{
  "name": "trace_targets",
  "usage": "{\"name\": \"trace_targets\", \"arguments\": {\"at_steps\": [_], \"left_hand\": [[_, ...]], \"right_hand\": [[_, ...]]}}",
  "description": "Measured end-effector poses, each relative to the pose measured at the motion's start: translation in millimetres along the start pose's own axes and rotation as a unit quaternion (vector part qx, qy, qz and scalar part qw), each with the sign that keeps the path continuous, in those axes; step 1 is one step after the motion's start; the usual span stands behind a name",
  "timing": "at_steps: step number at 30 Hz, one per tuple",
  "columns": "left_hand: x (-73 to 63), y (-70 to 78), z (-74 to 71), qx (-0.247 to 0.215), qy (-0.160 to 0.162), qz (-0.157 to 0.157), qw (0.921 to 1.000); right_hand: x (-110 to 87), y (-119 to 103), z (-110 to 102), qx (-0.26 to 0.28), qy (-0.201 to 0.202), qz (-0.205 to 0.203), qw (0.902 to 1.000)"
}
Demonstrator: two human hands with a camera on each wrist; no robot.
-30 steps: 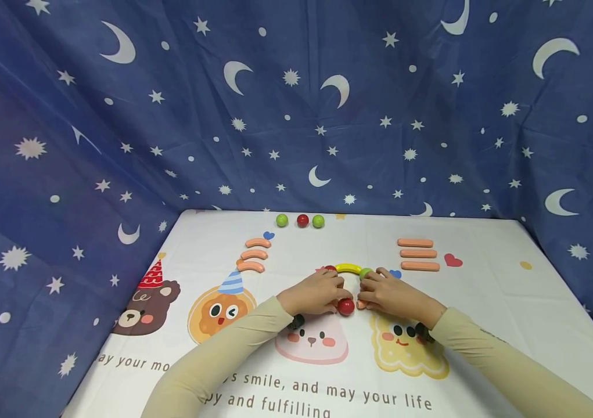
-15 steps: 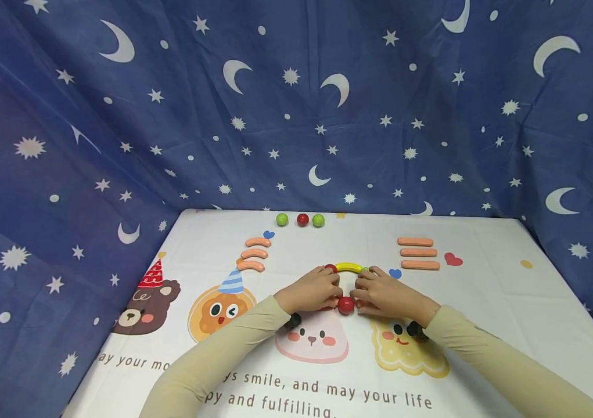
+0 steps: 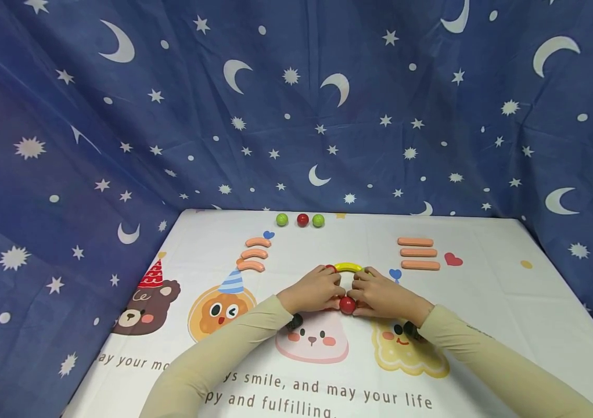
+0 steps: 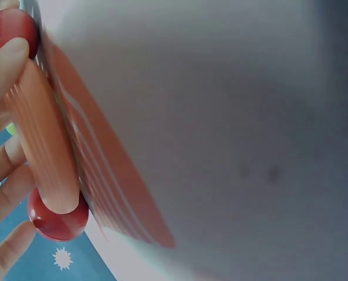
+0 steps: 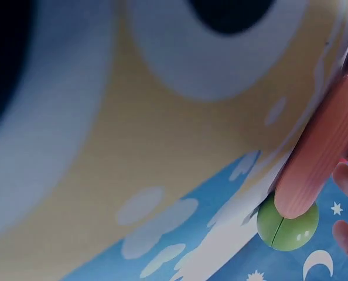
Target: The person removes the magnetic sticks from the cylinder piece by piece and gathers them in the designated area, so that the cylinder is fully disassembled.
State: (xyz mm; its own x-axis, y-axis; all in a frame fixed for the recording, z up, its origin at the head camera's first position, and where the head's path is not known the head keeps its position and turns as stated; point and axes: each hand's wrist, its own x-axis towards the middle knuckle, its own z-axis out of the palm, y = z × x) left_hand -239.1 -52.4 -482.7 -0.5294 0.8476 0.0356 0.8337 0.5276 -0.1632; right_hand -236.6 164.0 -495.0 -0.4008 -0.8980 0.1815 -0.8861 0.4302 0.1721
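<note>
Sausage (image 4: 46,140), long axis between two red balls (image 4: 58,225)

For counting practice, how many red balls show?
3: back red ball, between green balls; middle red ball, left of the yellow arc; front red ball, between left hand and right hand. Hands may hide more.

Glossy red ball (image 3: 347,305), matt cloth backdrop (image 3: 286,46)

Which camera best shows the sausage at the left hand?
Left wrist: the sausage shows nearly whole and close up. In the head view the left hand covers it; the right wrist view shows a different sausage instead.
</note>
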Motion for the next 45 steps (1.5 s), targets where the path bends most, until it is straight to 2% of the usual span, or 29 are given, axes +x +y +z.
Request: {"name": "trace_targets", "arguments": {"at_steps": [10, 15, 19, 30, 39, 45], "left_hand": [[3.5, 5.9, -2.8, 0.005, -0.011, 0.005, 0.9999], [4.7, 7.8, -7.7, 0.006, -0.018, -0.012, 0.9998], [3.7, 5.3, -7.7, 0.010, -0.015, -0.013, 0.9998], [-5.2, -6.1, -1.6, 0.037, 0.036, -0.004, 0.9987], [-3.8, -8.6, 0.8, 0.034, 0.034, 0.000, 0.9988], [-3.6, -8.4, 2.4, 0.028, 0.050, 0.010, 0.9983]], "right_hand": [[-4.8, 4, -2, 0.003, 0.009, 0.003, 1.0000], [-2.9, 2, 0, 0.013, 0.018, 0.001, 0.9997], [0.5, 0, 1, 0.012, 0.021, 0.002, 0.9997], [8.6, -8, -5, -0.024, 0.020, -0.012, 0.9994], [11.0, -11, -7, -0.008, 0.020, -0.042, 0.9989], [7.3, -11, -8, 0.009, 0.016, -0.044, 0.9989]]}}
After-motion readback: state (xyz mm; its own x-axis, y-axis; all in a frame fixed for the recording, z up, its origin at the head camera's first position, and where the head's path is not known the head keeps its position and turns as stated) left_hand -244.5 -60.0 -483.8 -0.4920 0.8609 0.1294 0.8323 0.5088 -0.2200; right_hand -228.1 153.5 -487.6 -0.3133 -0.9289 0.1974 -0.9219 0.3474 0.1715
